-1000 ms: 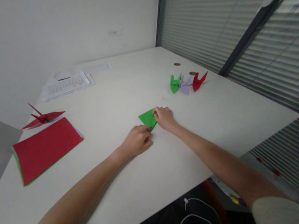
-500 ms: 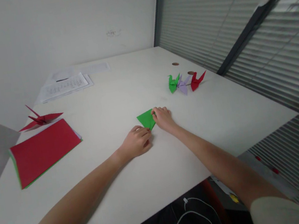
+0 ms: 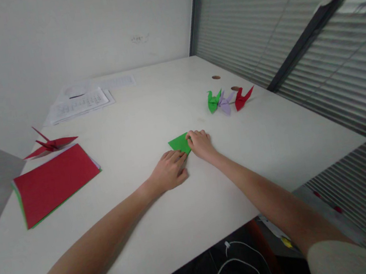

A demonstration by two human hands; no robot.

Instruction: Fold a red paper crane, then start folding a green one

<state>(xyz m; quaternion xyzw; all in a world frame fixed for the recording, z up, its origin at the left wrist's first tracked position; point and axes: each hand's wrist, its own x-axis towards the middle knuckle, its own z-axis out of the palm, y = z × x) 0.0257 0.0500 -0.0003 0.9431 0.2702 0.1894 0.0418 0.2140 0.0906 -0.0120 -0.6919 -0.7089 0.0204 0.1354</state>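
Observation:
A small piece of folded green paper [image 3: 179,143] lies on the white table in front of me. My left hand [image 3: 170,170] rests at its lower edge, fingers stretched out flat on the paper and thumb apart on the tabletop. With curled fingers, my right hand [image 3: 200,145] grips the right side of the paper and covers that corner. Beyond my right hand stand three folded paper cranes: a green crane [image 3: 213,102], a lilac crane [image 3: 224,104] and a red crane [image 3: 242,98].
To the left lies a stack of paper sheets [image 3: 56,182], red on top. Behind it sits a larger red paper crane [image 3: 51,145]. Printed sheets [image 3: 79,105] lie at the back left. Window blinds [image 3: 292,36] border the right side. A white cable [image 3: 235,260] hangs below the table's front edge.
My left hand's fingers have straightened and slid slightly up and right over the paper's lower corner. My right hand keeps its place on the paper. The view has shifted slightly.

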